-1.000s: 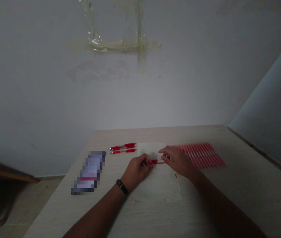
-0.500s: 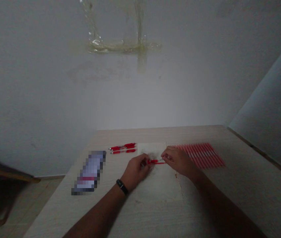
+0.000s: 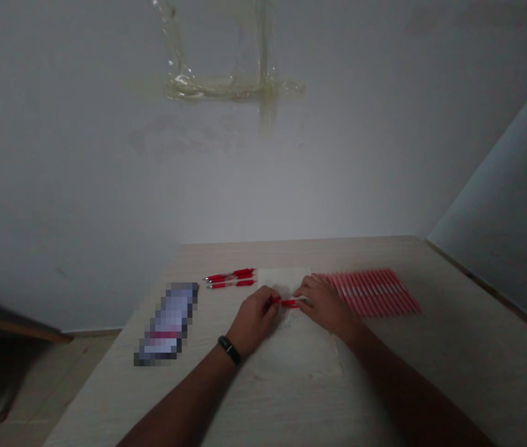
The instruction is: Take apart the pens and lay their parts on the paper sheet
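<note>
Both my hands meet over a pale sheet of paper (image 3: 298,351) on a light wooden table (image 3: 454,347). My left hand (image 3: 254,320), with a black band at the wrist, is closed on one end of a red pen (image 3: 288,303). My right hand (image 3: 321,304) pinches the pen's other end, fingers pressed together. The pen lies roughly level between the two hands, just above the sheet.
Three red pens (image 3: 230,278) lie together beyond my left hand. A row of several red pens (image 3: 372,292) lies side by side to the right. A blurred-out flat item (image 3: 167,323) sits at the table's left. A plain wall rises behind the table.
My right hand has slid left toward my left hand, so less of the red pen shows between them. The left hand has hardly moved.
</note>
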The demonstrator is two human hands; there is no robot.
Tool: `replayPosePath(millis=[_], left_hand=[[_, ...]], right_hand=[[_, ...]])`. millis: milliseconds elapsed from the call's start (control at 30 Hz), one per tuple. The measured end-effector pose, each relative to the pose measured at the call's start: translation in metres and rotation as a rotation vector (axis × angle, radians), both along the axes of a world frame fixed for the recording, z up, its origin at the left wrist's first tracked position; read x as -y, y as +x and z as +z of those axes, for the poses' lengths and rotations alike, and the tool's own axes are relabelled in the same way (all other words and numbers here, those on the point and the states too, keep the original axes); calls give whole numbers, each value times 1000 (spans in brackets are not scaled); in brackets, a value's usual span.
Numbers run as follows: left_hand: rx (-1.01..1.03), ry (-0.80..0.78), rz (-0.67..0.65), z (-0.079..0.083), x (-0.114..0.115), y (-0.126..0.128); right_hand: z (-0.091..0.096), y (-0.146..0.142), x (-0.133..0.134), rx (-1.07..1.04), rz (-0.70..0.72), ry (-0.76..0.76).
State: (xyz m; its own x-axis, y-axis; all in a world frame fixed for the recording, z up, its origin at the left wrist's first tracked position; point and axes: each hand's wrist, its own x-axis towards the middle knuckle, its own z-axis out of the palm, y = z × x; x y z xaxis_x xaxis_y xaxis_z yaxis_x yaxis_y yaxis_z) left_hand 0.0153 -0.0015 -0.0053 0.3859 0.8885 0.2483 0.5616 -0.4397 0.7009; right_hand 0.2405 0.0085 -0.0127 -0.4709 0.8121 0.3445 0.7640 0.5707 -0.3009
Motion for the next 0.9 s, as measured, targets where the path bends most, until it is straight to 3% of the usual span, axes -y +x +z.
replayPosePath(millis=[233, 567, 900], left_hand=[[-96, 47, 0, 1, -1, 1], [-89, 51, 17, -2, -3, -2], [-106, 53, 30, -2, -3, -4]], right_hand=[[1, -10, 0, 54, 16, -10], [5, 15, -5, -283, -61, 71], [9, 18, -3, -283, 18, 85]])
